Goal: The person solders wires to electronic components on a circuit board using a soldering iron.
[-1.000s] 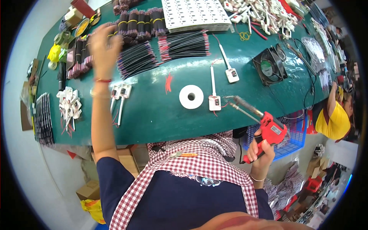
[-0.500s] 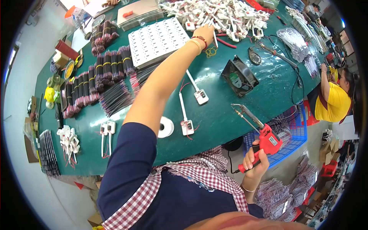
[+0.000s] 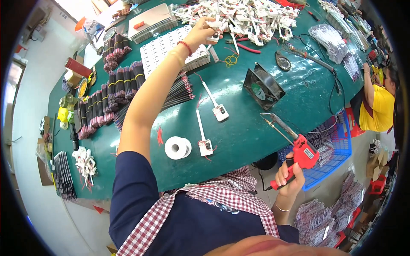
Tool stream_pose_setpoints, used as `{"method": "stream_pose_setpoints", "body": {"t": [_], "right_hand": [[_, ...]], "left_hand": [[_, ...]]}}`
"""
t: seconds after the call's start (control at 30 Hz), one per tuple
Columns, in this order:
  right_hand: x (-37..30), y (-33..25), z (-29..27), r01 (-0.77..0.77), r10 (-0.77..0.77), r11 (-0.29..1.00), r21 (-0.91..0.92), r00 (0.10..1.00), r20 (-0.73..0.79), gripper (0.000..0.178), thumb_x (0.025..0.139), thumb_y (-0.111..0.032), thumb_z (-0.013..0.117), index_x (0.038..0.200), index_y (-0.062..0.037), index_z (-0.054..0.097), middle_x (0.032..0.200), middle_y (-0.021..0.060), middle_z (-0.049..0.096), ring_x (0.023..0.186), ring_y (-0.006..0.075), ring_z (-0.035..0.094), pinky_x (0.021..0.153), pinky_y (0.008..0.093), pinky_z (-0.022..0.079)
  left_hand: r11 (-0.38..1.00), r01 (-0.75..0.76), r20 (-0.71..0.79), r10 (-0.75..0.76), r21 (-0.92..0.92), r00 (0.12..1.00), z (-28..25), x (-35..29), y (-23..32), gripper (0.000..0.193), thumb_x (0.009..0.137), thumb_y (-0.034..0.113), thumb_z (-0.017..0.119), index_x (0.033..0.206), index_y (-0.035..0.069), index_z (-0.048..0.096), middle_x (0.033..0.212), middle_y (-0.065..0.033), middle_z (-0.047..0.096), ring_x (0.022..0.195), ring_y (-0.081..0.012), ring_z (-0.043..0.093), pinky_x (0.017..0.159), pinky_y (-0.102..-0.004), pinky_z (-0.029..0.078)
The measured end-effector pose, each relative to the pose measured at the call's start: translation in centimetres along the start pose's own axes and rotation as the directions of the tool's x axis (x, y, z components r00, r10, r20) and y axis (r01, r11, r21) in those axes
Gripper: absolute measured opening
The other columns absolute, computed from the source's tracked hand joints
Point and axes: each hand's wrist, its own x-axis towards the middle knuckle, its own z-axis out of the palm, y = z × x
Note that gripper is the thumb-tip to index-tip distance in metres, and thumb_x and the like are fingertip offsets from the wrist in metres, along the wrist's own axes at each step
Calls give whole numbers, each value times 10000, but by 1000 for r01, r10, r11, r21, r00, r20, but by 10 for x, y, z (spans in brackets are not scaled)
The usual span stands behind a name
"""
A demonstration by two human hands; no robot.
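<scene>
My left hand is stretched to the far side of the table, its fingers closed on a white plastic part at the front edge of a heap of similar white parts. In my right hand, near the table's front edge, is a red soldering gun with its metal tip pointing up and left. Two white stick-shaped parts with square ends and thin red wires lie between my hands, one farther back and one nearer. A white spool stands left of the nearer one.
Bundles of dark wires and a stack of white sheets lie on the left. A black fan, red-handled pliers and a corded iron are on the right. A blue basket stands beside the table; a person in yellow sits beyond.
My left hand has moved left along the front of the heap, now with a white part in its fingers. The soldering gun remains in my right hand. The whole view has shifted slightly.
</scene>
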Motion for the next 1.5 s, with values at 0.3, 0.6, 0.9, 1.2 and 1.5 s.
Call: {"method": "stream_pose_setpoints", "body": {"t": [0.3, 0.6, 0.9, 1.2, 1.5], "right_hand": [[-7, 7, 4, -30, 39, 997, -71, 990, 133, 370, 929, -281, 471, 1159, -1, 397, 595, 44, 422, 372, 101, 378, 323, 237, 340], [3, 23, 33, -33, 71, 990, -139, 958, 277, 374, 932, -267, 467, 1153, 22, 382, 594, 47, 420, 373, 100, 362, 318, 223, 334], [6, 37, 63, -155, 212, 974, -168, 889, 407, 397, 937, -251, 464, 1195, 34, 365, 621, 50, 426, 399, 93, 385, 341, 217, 352], [-3, 39, 66, -164, 218, 971, -171, 900, 377, 406, 943, -249, 465, 1203, 38, 344, 653, 58, 439, 423, 100, 412, 364, 222, 369], [0, 40, 70, -169, 237, 961, -219, 911, 338, 398, 939, -242, 475, 1197, 36, 353, 638, 54, 432, 414, 98, 402, 355, 220, 360]], "left_hand": [[974, -177, -115, 193, 139, 974, -15, -211, 37, 573, 863, -69, 396, 1389, 131, 286, 1081, -126, 571, 862, -156, 578, 769, -271, 467], [999, -46, -636, 29, -9, 771, 0, -432, -9, 670, 862, -56, 446, 1434, 74, 123, 1090, -154, 596, 896, -185, 612, 797, -297, 476], [707, 473, -730, 89, 525, 678, 22, -497, -43, 506, 774, 39, 548, 1258, -28, 417, 1125, -184, 520, 1037, -318, 494, 892, -391, 406], [654, 482, -679, 66, 583, 731, -2, -471, -38, 235, 801, 159, 649, 981, 16, 602, 953, -75, 546, 847, -181, 559, 685, -287, 474], [722, 405, -664, 99, 561, 741, -18, -472, -45, 185, 817, 136, 639, 945, 9, 595, 938, -66, 561, 798, -144, 563, 604, -246, 465]]}}
